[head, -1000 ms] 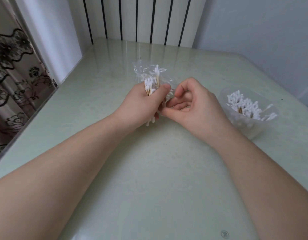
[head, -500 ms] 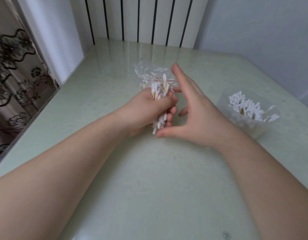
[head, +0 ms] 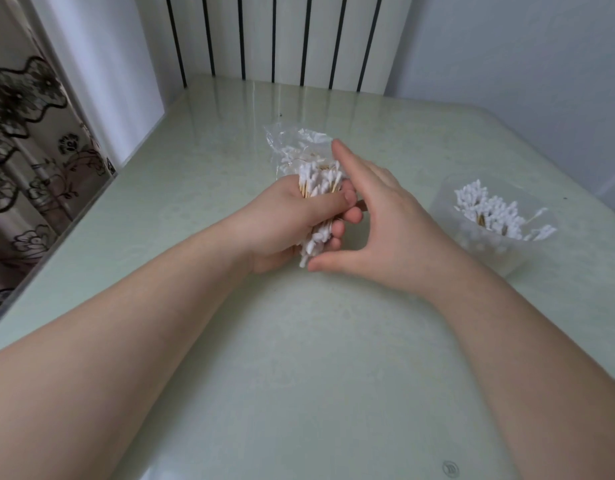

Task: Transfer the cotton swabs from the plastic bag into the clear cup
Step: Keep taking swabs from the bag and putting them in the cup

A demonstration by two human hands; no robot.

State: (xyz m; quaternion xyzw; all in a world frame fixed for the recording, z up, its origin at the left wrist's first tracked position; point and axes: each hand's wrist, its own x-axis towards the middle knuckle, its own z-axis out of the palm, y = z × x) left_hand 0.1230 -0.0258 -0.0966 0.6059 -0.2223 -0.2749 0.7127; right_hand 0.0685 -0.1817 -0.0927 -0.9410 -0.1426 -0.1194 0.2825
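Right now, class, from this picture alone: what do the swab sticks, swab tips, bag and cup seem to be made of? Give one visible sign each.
Sticks: probably wood or bamboo, tan and matt.
Tips: cotton, white and fluffy.
Bag: thin clear plastic film, crinkled and shiny.
Cup: likely clear plastic, faintly cloudy; its contents show through the wall.

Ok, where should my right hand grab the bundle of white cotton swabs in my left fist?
Likely the upper tips of the white cotton swab bundle, which stick out above the left hand. Come from the right, where the right hand is open.
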